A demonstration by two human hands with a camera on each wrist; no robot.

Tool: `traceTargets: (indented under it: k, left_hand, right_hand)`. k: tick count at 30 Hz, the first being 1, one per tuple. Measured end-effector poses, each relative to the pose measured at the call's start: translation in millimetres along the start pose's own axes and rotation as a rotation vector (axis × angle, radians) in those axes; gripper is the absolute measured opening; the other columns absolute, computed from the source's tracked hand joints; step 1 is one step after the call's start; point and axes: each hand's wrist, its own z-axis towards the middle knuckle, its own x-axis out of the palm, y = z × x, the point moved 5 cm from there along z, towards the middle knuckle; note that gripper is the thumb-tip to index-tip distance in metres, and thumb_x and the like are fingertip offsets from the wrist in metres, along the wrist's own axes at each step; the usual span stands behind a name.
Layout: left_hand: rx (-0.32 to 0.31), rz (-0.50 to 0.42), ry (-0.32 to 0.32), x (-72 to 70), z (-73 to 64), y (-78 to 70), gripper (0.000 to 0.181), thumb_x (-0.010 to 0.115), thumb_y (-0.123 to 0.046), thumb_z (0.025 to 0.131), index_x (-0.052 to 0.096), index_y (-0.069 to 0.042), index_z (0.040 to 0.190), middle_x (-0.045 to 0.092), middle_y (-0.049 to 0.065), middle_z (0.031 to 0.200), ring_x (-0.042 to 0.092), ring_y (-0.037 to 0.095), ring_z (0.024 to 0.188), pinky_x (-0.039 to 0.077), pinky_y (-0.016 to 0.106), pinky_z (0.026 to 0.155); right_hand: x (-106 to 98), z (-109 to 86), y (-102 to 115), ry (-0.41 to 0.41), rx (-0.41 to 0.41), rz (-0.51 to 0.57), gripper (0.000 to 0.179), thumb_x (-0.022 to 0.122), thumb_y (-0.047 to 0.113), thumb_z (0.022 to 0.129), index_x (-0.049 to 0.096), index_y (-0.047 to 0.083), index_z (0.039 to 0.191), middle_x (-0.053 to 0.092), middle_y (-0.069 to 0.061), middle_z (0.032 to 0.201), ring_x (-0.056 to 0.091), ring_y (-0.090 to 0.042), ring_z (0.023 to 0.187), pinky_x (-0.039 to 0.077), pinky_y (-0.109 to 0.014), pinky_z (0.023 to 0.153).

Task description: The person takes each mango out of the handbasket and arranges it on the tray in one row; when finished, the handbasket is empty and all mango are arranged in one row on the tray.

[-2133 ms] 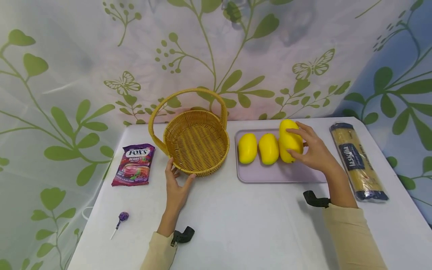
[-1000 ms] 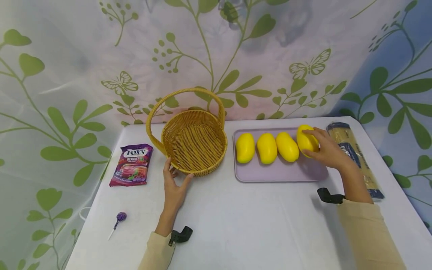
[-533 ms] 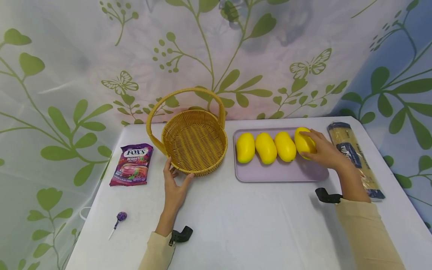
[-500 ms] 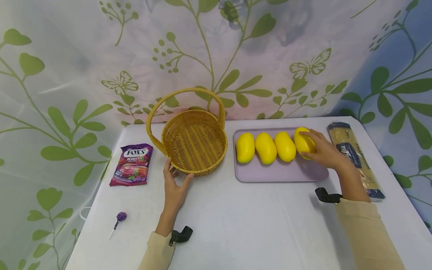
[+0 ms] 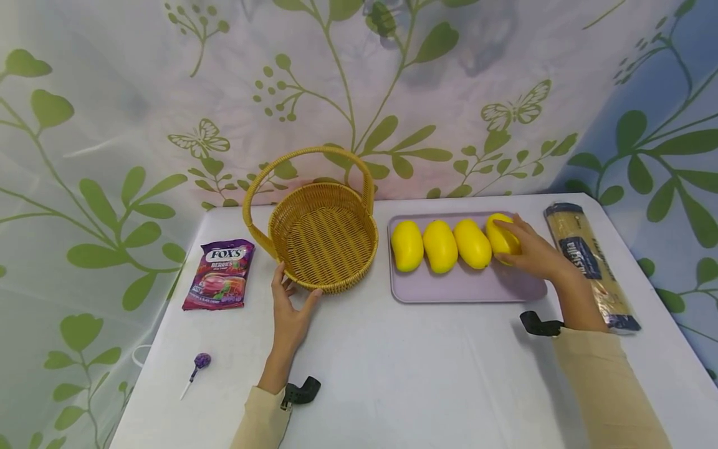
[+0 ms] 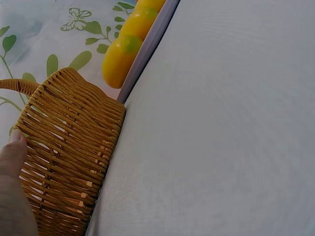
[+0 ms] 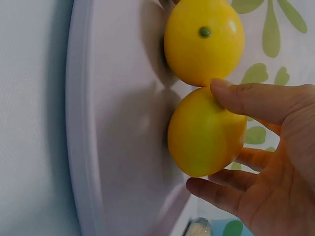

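Observation:
In the head view, my left hand (image 5: 291, 315) rests against the near-left side of a round wicker basket (image 5: 325, 246) with a tall arched handle. Its thumb and forefinger are spread on the outer wall, and a fingertip touches the weave near the rim in the left wrist view. The basket has nothing in it. Several yellow mangoes (image 5: 440, 246) lie side by side on a pale purple tray (image 5: 460, 292). My right hand (image 5: 530, 249) holds the rightmost mango (image 7: 206, 132) between thumb and fingers; it touches the mango beside it.
A Fox's Berries candy bag (image 5: 220, 274) lies left of the basket, with a purple-wrapped lollipop (image 5: 201, 362) nearer the front-left edge. A long pasta pack (image 5: 589, 265) lies right of the tray. A leaf-patterned curtain (image 5: 336, 81) rises behind the white table (image 5: 426, 374).
My right hand let go of the third mango and took hold of the rightmost one, then shifted it slightly left and nearer, against its neighbour. The left hand and basket stay put.

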Motion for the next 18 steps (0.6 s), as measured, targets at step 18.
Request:
traceTargets:
  k: [18]
  left_hand:
    - [0.020, -0.016, -0.015, -1.1, 0.7, -2.0, 0.090, 0.076, -0.013, 0.085, 0.018, -0.012, 0.155, 0.024, 0.015, 0.157, 0.037, 0.036, 0.135, 0.038, 0.050, 0.099]
  right_hand:
    - [-0.3, -13.1, 8.5, -0.091, -0.007, -0.019, 0.079, 0.068, 0.032, 0.092, 0.026, 0.013, 0.155, -0.005, -0.019, 0.164, 0.010, -0.054, 0.144, 0.018, -0.074, 0.107]
